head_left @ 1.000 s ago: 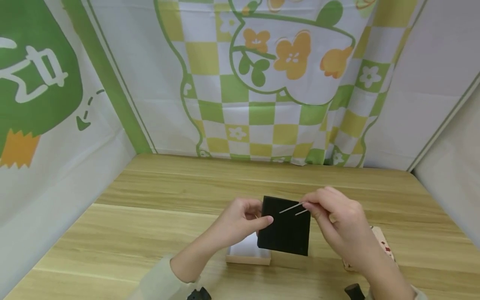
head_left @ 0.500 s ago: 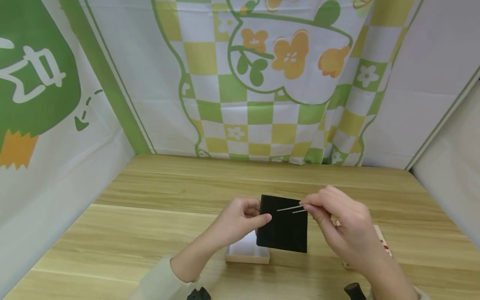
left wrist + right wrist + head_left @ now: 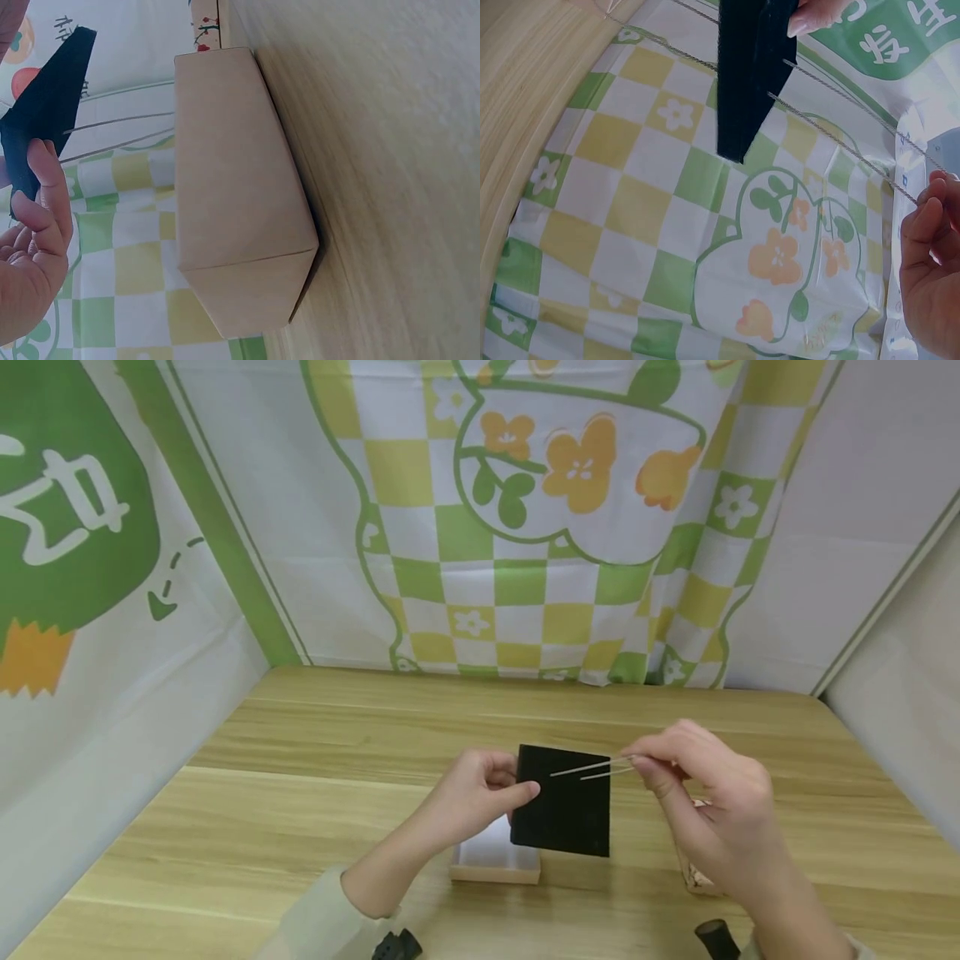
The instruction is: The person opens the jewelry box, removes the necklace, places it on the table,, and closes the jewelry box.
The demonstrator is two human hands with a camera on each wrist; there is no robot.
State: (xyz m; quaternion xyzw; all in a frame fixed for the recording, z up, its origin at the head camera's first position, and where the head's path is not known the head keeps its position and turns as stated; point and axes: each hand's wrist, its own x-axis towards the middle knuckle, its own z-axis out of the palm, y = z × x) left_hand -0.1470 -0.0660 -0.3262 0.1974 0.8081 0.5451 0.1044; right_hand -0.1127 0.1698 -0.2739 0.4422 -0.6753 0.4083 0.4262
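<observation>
A black square pad (image 3: 566, 814), like a jewellery box insert, is held upright above the table. My left hand (image 3: 480, 793) grips its left edge, thumb on the face towards me and fingers behind. Two strands of a thin silvery chain (image 3: 581, 768) come out of the pad's face. My right hand (image 3: 716, 806) pinches their ends between thumb and fingertips, right of the pad. In the right wrist view the chain (image 3: 840, 142) also runs out of the pad's other side. The left wrist view shows those strands passing out of sight behind a cardboard box (image 3: 240, 165).
The shallow open box (image 3: 495, 875) with a white inside stands on the wooden table (image 3: 300, 827) below the pad. A light patterned item (image 3: 697, 881) lies under my right hand, mostly hidden. A checked curtain (image 3: 517, 585) hangs behind the table.
My right hand has moved right, away from the pad, and a longer stretch of both chain strands shows in front. The left hand and pad have shifted slightly left and up.
</observation>
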